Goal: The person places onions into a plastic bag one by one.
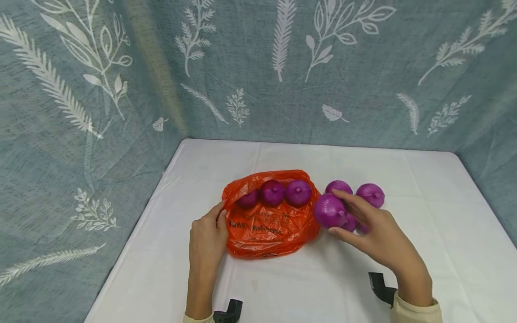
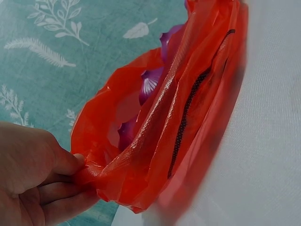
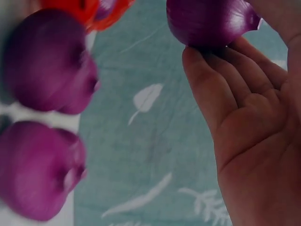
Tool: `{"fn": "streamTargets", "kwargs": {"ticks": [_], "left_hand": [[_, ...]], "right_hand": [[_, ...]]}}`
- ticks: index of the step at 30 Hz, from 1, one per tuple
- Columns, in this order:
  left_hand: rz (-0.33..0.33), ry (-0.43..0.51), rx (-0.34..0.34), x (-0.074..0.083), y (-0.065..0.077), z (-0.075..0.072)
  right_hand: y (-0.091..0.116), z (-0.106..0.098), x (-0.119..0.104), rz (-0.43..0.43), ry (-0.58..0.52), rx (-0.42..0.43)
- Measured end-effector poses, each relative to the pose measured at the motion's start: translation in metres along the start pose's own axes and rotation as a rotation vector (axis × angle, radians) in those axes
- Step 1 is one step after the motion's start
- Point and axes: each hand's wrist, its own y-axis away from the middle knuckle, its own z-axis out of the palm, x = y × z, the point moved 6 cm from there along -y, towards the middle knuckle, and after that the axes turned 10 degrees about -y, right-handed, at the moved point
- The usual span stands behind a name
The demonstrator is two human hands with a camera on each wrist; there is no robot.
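An orange-red plastic bag point(image 1: 258, 242) lies on the table with its mouth spread, and three purple onions point(image 1: 298, 193) show inside. My left hand point(image 1: 208, 237) pinches the bag's left rim between thumb and fingers; the left wrist view shows the grip on the thin plastic point(image 2: 129, 193). In my right hand point(image 1: 377, 229) is another glossy purple onion point(image 1: 330, 211), held between thumb and fingertips just off the bag's right edge. The right wrist view shows this onion point(image 3: 211, 21) at the fingertips, away from the palm. Dark printing marks the bag's front.
Several more purple onions point(image 1: 370, 194) sit on the table to the right of the bag, partly behind the right hand. The white-covered table point(image 1: 169, 269) meets a teal leaf-patterned cloth point(image 1: 258, 103) at the back and sides. Black camera mounts point(image 1: 381, 289) sit at both wrists.
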Motion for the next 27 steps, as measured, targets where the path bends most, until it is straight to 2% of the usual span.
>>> {"fn": "streamTargets", "kwargs": {"ticks": [6,11,16,21,27], "left_hand": [[0.006,-0.004,0.005,-0.001,0.000,0.000],[0.012,-0.002,0.005,0.000,-0.001,-0.001],[0.010,-0.003,0.007,0.000,-0.001,-0.001],[0.008,-0.002,0.008,-0.001,0.000,-0.002],[0.008,-0.001,0.007,-0.002,0.000,-0.002]], "right_hand": [[-0.026,0.014,-0.013,0.011,0.031,-0.053],[-0.043,0.031,-0.022,-0.001,-0.004,-0.106],[-0.057,0.049,-0.026,-0.020,0.016,-0.139],[-0.070,0.071,-0.026,-0.003,0.006,-0.179],[-0.080,0.095,-0.030,-0.018,0.049,-0.206]]}}
